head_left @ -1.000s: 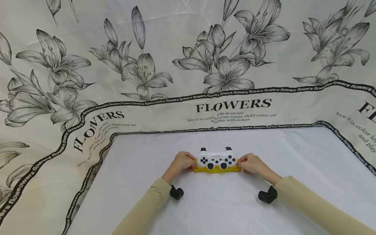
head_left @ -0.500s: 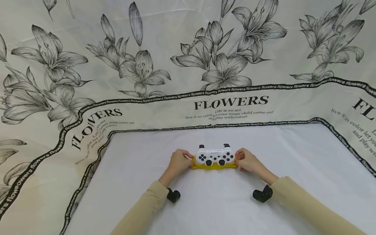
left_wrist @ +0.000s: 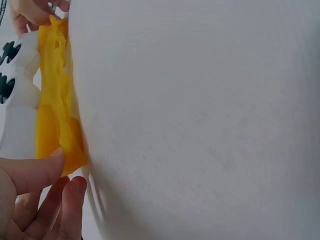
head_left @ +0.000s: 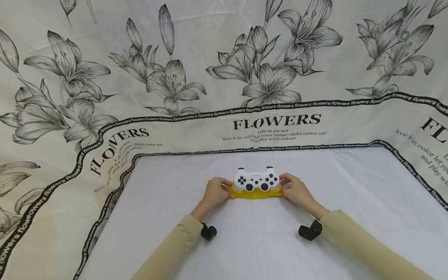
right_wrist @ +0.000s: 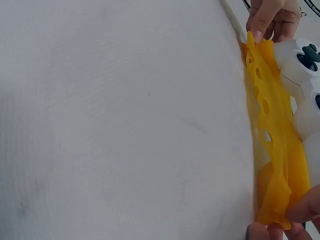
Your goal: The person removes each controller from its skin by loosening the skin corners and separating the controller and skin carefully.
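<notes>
A white Sony game controller [head_left: 256,181] with black buttons and sticks lies on a thin, limp yellow sheet [head_left: 257,193], its sticks toward the person. Holes run along the sheet's near edge in the right wrist view. At the sheet's left end, my left hand [head_left: 216,190] pinches it between thumb and fingers. The opposite end is pinched by my right hand [head_left: 295,189], whose thumb [right_wrist: 306,205] presses on the yellow material. Both hands stay beside the controller, close over the white cloth. Part of the sheet is hidden beneath the controller.
A white cloth [head_left: 259,241] covers the table. Behind it rises a curtain [head_left: 189,136] with printed lilies and the word FLOWERS. Black devices [head_left: 209,232] sit at both wrists, by beige sleeves [head_left: 171,245].
Both hands, with the sheet and controller between them, have shifted slightly away from the person. More of the yellow sheet's near side now shows below the controller. The head view has shifted a little.
</notes>
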### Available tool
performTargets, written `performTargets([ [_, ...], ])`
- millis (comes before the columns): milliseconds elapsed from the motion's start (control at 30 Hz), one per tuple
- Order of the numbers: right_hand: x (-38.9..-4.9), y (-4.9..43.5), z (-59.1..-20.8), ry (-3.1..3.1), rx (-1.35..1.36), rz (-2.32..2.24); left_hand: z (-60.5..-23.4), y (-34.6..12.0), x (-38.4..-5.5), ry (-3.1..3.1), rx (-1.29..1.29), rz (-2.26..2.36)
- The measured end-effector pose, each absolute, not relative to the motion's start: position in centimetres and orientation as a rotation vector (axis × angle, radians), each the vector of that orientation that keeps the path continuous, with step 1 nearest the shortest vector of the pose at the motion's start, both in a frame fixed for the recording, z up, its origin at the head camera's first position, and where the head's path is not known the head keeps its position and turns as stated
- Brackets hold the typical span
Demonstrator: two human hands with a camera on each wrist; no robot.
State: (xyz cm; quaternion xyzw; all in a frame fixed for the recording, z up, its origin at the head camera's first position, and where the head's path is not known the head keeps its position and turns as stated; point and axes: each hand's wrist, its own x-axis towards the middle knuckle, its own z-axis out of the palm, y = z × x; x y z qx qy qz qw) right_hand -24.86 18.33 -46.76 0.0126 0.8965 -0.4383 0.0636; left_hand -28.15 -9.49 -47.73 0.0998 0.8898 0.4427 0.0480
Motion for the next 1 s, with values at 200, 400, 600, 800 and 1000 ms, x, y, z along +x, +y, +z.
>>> performTargets([
  [200,-24.7,18.6,-46.8,2.695,0.041,-1.327,-48.0,-8.7,-27.4,2.807,0.315,1.366],
  [400,-24.5,18.6,-47.4,2.758,0.019,-1.325,-48.1,-8.3,-26.5,2.866,0.418,1.326],
  [600,-24.4,18.5,-48.0,2.834,-0.072,-1.321,-48.2,-8.7,-26.5,2.859,0.432,1.315],
  [800,-24.2,18.4,-47.7,2.857,-0.043,-1.299,-48.5,-8.2,-26.4,2.853,0.443,1.352],
  [1000,-23.9,18.3,-47.4,2.897,-0.097,-1.238,-48.5,-7.8,-26.2,2.881,0.437,1.367],
])
